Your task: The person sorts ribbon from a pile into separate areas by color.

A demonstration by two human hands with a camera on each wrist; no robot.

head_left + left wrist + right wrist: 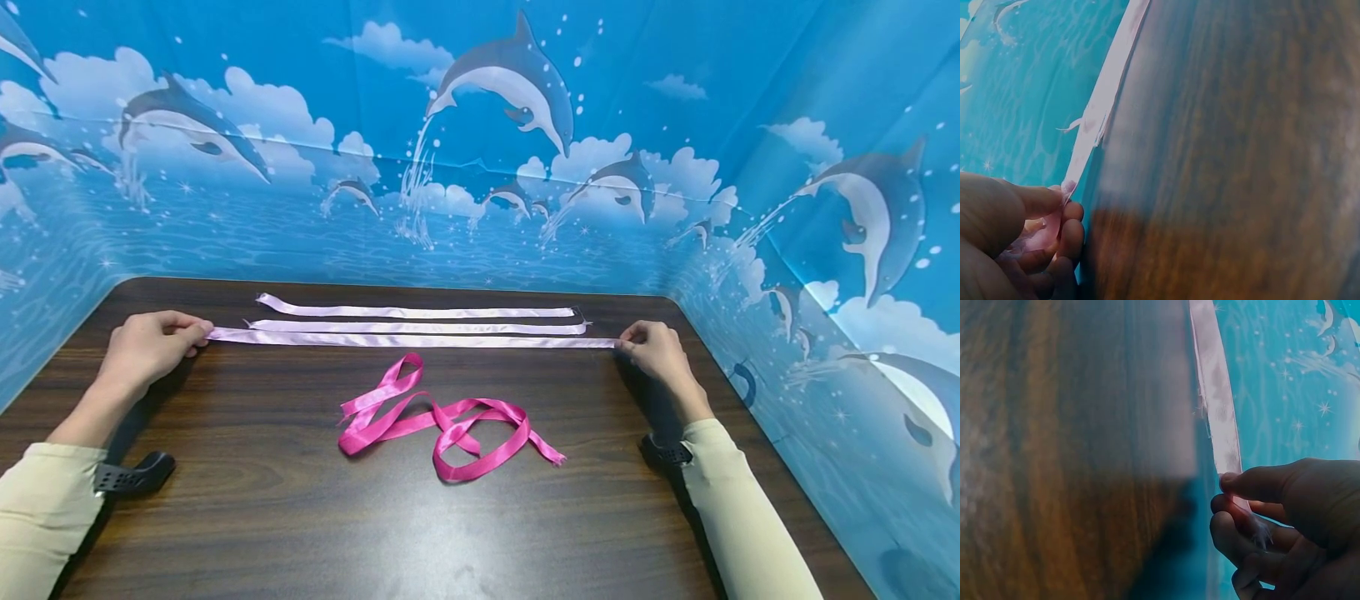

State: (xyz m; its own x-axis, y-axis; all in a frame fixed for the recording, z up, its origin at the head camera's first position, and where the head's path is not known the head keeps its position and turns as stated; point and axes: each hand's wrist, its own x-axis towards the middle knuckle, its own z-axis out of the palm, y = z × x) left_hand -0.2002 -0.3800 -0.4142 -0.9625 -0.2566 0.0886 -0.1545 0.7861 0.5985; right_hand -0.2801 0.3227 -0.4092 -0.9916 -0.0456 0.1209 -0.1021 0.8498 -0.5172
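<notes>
A pale lilac satin ribbon [412,340] runs straight and taut between my two hands near the back of the table. My left hand [153,346] pinches its left end between thumb and fingers, and the left wrist view shows the ribbon [1100,94] leaving the fingertips. At the other end my right hand [658,354] pinches the ribbon, whose frayed tip [1262,534] shows below the thumb in the right wrist view. Just behind it lie two more lilac ribbons, a middle one [450,328] and a farther one [420,312], roughly parallel.
Loosely looped, a bright pink ribbon [480,437] lies on the brown wooden table [300,533] in front of the lilac ones. A blue dolphin-print cloth [450,258] rises along the back and right edges. Each wrist carries a black strap.
</notes>
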